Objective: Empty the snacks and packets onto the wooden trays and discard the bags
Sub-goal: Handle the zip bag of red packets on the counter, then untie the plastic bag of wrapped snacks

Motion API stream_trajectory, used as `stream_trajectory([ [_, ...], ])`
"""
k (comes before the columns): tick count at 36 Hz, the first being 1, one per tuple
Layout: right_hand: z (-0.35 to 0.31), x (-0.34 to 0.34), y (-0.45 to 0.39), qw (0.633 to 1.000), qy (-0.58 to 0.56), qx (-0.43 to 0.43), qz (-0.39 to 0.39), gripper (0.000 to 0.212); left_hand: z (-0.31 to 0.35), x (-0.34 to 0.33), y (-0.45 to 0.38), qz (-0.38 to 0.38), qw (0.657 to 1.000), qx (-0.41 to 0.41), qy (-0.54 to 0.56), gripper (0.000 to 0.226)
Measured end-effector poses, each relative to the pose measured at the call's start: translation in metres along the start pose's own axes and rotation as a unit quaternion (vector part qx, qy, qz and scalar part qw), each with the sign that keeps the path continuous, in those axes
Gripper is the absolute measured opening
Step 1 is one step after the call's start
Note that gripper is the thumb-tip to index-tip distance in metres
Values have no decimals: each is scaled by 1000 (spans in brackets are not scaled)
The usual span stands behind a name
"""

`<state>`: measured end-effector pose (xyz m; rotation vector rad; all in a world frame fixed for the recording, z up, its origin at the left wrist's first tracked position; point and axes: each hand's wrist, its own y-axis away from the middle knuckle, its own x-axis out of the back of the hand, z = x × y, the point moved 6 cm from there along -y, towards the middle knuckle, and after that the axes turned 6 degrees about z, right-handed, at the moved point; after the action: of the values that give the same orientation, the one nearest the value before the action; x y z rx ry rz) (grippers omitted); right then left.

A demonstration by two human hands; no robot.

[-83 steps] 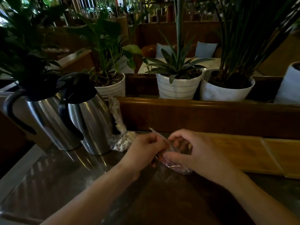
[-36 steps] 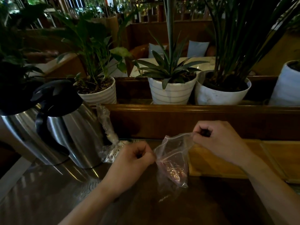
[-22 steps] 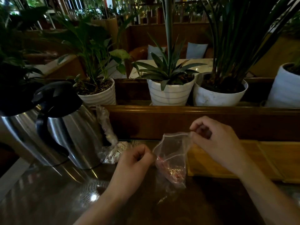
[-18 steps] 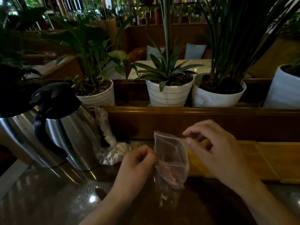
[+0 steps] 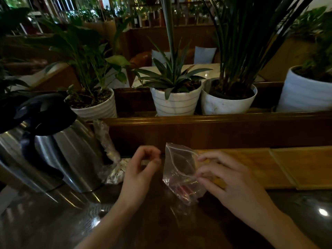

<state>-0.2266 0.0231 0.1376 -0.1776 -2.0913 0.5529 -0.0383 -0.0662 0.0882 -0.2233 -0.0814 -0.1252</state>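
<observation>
Looking down, I found the small clear bag [image 5: 181, 174] upright on the dark table [image 5: 53, 227], mouth up, its long axis vertical, with reddish snacks low inside. My right hand [image 5: 231, 182] pinched its right rim; my left hand [image 5: 142, 169] sat just beside the bag with fingers curled, apparently holding nothing. The wooden trays [image 5: 260, 166] lay to the right, so I judged the right hand nearer for tipping.

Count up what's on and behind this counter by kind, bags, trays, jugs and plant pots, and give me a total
Clear plastic bags: 2, the zip bag between the hands and the tied bag by the jugs.
Wooden trays: 2.
Steel jugs: 2.
White plant pots: 4.
Total: 10.
</observation>
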Motion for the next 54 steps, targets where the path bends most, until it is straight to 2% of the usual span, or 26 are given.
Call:
stream_trajectory([
  [3,6,-1,3,999,-19,-41,7,9,-13,-1,-13,-68,997,31,-8,33],
  [5,11,-2,7,997,-20,-75,5,9,-17,-9,-17,-132,991,32,-20,30],
  [7,17,-4,10,994,-28,-107,-8,8,-20,-14,-17,-155,987,30,-32,24],
  [13,32,-8,15,981,-69,-178,-31,13,-28,-15,-18,-131,991,-10,-39,18],
  [17,32,2,6,985,-84,-149,13,18,-30,-9,-18,-115,993,-8,-25,14],
  [20,32,8,-7,987,-99,-123,40,13,-34,0,-21,-88,995,3,-39,13],
  [24,43,1,-30,981,-136,-128,47,12,-35,7,-27,-55,998,33,-14,13],
  [27,58,-14,-54,972,-183,-148,18,12,-41,14,-34,-21,998,62,-7,10],
  [32,85,-44,-92,953,-249,-172,7,11,-62,18,-50,51,988,141,28,12],
  [36,96,-60,-111,961,-230,-147,43,14,-75,19,-62,86,986,146,15,11],
  [41,95,-67,-113,979,-149,-104,89,16,-80,16,-69,113,985,129,0,13],
  [45,97,-71,-102,978,-123,-119,116,33,-82,15,-66,108,988,107,-15,11],
  [49,101,-78,-91,977,-119,-136,115,48,-79,18,-60,124,990,69,-28,18],
  [54,102,-81,-72,978,-73,-133,146,51,-79,28,-42,113,992,55,-32,27],
])
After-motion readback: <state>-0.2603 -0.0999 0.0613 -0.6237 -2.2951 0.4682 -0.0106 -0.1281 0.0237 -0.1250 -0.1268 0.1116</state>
